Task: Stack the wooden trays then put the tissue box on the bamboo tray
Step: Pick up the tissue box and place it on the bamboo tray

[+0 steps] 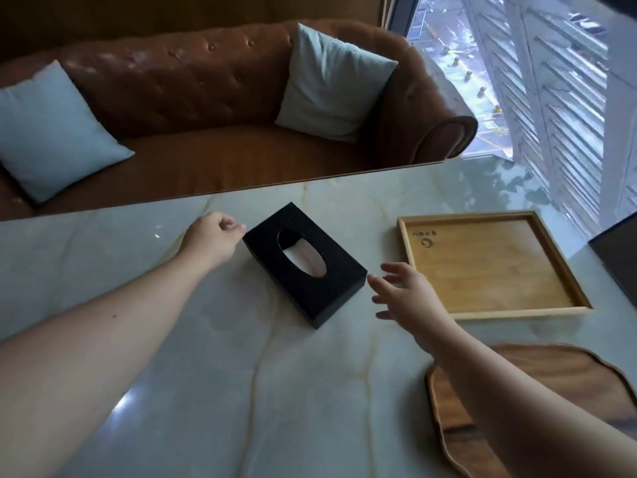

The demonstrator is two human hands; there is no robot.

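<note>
A black tissue box (pixel 331 284) with an oval opening lies at an angle in the middle of the marble table. My left hand (pixel 212 241) is at the box's far-left corner, fingers curled, its fingertips touching or nearly touching that corner. My right hand (pixel 408 294) hovers just right of the box's near-right corner, fingers spread, holding nothing. A light rectangular bamboo tray (pixel 489 267) with a printed logo lies flat to the right. A dark wooden tray (pixel 458 395) with a wavy rim sits at the near right, partly hidden by my right forearm.
The marble table (pixel 241 391) ends at a far edge, beyond which stands a brown leather sofa (pixel 213 98) with two pale blue cushions. A window fills the upper right. A dark object (pixel 617 260) sits at the table's right edge.
</note>
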